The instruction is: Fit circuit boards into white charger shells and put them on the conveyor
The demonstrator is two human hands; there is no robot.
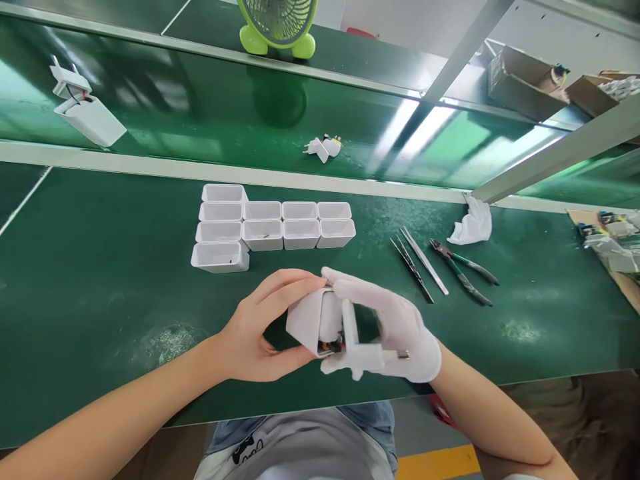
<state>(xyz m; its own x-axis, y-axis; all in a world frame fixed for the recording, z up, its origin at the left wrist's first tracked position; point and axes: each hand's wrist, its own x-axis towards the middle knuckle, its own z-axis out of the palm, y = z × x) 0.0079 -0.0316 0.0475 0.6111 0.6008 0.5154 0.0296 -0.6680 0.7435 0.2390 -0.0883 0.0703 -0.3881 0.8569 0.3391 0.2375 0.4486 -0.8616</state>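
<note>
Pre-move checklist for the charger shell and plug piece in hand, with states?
1. Left hand has a grip on the white shell: ok.
2. Gloved right hand holds the plug piece: ok.
3. Plug piece fully seated in shell: not ok, it sits beside the shell, wires showing.
4. Wires clear of the seam: cannot tell.
5. Tweezers and pliers lie apart from the hands: ok.
6. Empty shells stand in rows: ok.

White plastic charger shell (307, 319), open end facing six o'clock with wires showing, tilted, pressed against a white plug cap (361, 347) at its three o'clock.
</note>
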